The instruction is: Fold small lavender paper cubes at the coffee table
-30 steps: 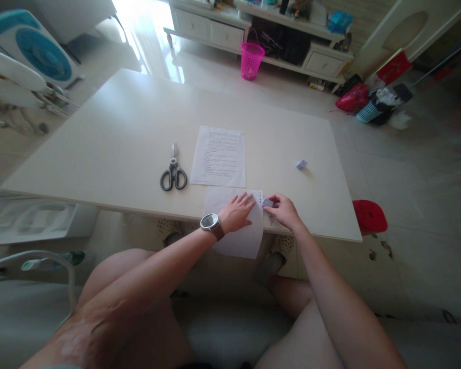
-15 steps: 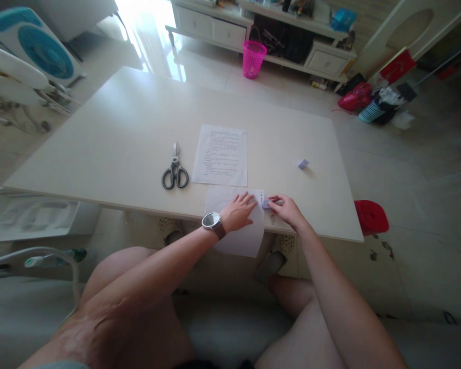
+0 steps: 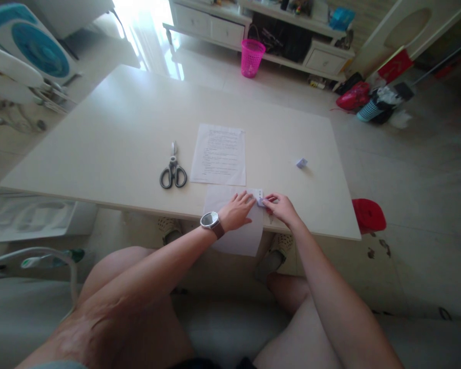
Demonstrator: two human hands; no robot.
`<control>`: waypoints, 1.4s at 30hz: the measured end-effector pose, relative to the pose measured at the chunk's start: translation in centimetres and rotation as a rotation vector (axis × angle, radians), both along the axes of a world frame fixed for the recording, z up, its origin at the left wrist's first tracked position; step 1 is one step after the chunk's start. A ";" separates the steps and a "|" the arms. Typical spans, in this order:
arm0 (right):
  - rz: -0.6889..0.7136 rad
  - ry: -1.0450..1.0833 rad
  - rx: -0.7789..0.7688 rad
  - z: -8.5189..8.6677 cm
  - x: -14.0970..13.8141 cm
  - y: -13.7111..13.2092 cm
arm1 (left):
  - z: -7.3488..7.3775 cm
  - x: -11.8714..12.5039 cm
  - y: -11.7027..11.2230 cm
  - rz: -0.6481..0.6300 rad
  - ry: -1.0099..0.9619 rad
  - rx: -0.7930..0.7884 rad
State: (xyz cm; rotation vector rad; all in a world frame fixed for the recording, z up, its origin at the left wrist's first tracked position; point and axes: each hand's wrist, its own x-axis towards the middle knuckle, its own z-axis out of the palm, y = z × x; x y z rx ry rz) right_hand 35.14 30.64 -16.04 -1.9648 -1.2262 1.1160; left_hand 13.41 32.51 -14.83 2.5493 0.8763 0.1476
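Note:
My left hand (image 3: 237,211) lies flat with fingers spread on a white sheet of paper (image 3: 236,240), whose near part hangs over the table edge. At the sheet's right edge, my right hand (image 3: 282,207) pinches a small pale-purple stamp (image 3: 260,202). Its underside is hidden against the paper. Several small dark marks (image 3: 260,193) run along the sheet's edge just above it. Beyond the sheet lies a printed page (image 3: 218,154). A small whitish-purple piece (image 3: 301,163), perhaps a cap, rests farther to the right.
Black-handled scissors (image 3: 172,171) lie left of the printed page on the white table (image 3: 111,128). A red stool (image 3: 369,215) stands past the right edge. On the floor beyond are a pink basket (image 3: 252,59) and a low cabinet (image 3: 207,25).
The stamp in my right hand has shifted slightly left, farther onto the sheet's edge. My left hand stays flat on the paper. The whole view has moved a little.

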 end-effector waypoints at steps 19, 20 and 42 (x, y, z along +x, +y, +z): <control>0.045 -0.174 -0.078 1.4 -1.3 1.1 | 0.7 0.2 0.1 -0.048 0.023 -0.050; 0.058 -0.214 -0.093 1.6 -1.4 1.3 | 0.8 0.3 0.1 -0.051 0.030 -0.058; 0.123 -0.397 -0.258 2.5 -2.4 2.9 | 1.6 0.9 -0.3 0.007 0.015 -0.065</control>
